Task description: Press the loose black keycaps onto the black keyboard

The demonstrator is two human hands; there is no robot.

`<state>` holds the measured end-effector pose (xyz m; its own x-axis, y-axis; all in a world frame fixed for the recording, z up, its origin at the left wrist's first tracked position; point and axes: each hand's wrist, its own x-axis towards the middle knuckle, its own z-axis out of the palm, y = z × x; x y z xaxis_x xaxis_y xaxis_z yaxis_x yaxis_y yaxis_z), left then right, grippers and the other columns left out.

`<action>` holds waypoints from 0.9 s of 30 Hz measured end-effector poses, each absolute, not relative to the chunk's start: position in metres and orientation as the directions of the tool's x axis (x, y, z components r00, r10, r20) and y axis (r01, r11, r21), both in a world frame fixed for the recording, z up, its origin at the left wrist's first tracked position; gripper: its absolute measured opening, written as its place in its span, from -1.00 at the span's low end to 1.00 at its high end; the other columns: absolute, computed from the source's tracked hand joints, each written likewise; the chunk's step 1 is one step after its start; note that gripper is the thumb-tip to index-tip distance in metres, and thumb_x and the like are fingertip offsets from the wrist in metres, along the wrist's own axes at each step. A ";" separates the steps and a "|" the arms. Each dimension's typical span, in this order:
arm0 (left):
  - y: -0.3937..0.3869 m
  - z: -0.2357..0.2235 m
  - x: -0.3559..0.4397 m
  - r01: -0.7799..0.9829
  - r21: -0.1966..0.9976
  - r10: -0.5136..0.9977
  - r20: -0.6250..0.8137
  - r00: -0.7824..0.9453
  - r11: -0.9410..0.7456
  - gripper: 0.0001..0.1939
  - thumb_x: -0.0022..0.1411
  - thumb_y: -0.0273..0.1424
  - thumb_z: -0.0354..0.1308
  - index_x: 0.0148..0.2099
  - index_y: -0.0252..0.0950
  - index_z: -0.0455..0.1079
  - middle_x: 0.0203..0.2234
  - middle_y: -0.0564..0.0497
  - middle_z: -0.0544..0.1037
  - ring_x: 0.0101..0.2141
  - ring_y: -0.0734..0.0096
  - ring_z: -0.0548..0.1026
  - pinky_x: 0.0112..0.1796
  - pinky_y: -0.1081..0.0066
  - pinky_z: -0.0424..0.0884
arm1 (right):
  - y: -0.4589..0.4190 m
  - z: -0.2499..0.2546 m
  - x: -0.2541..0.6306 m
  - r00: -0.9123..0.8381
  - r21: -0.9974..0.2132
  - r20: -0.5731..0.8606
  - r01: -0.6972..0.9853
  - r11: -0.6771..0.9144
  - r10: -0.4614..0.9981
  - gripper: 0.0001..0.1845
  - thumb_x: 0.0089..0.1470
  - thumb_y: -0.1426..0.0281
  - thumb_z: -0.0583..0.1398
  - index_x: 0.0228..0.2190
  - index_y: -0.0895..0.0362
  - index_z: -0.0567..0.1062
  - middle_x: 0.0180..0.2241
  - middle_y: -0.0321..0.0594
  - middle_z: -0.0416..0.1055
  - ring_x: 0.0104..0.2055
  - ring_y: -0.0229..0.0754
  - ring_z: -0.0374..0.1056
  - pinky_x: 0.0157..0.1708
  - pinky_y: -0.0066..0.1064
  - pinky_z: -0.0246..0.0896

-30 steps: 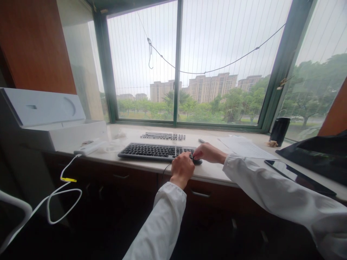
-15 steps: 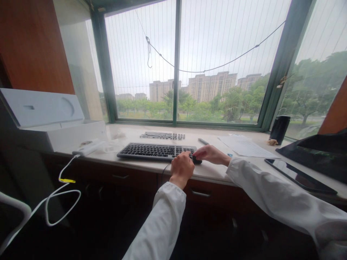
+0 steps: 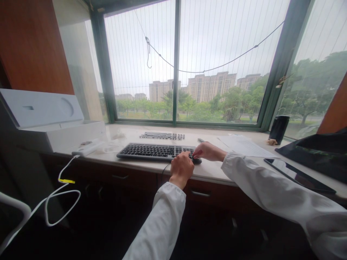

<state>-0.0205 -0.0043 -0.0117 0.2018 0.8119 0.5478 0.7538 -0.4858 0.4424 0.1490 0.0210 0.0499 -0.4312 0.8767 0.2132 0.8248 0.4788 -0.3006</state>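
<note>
A black keyboard [image 3: 146, 151] lies on the pale counter with its long side toward me. My left hand [image 3: 182, 165] is closed at its front right part, fingers curled over the edge and touching the keys. At the right end of the keyboard, my right hand [image 3: 208, 151] bends down with thumb and fingers pinched together. What sits between those fingertips, if anything, is too small to make out. Behind the keyboard, loose keycaps [image 3: 162, 135] are laid out in rows. A small dark stick-like tool [image 3: 201, 140] lies partly hidden behind my right hand.
An open white box [image 3: 76, 133] and a white power strip [image 3: 86, 148] stand left. Paper sheets [image 3: 244, 144], a black cylinder [image 3: 279, 129], a tablet [image 3: 298, 175] and a black bag [image 3: 317, 153] are at the right. The counter's front edge [image 3: 214, 178] runs below my hands.
My right hand and forearm have shifted slightly left, and the hand now covers more of the dark tool. My left hand stays nearly where it was on the keyboard.
</note>
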 end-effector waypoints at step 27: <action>-0.002 -0.015 -0.020 0.771 0.423 0.814 0.544 0.203 -0.475 -0.71 0.29 -0.40 -0.06 -0.03 -0.12 0.42 -0.18 -0.02 0.56 -0.23 0.22 0.54 -0.19 0.29 0.41 | 0.055 0.070 0.135 -0.465 -0.115 -0.088 0.883 0.454 0.881 -0.72 -0.26 0.31 0.37 -0.41 0.19 0.65 -0.53 -0.20 0.53 -0.47 -0.25 0.40 -0.45 -0.52 0.17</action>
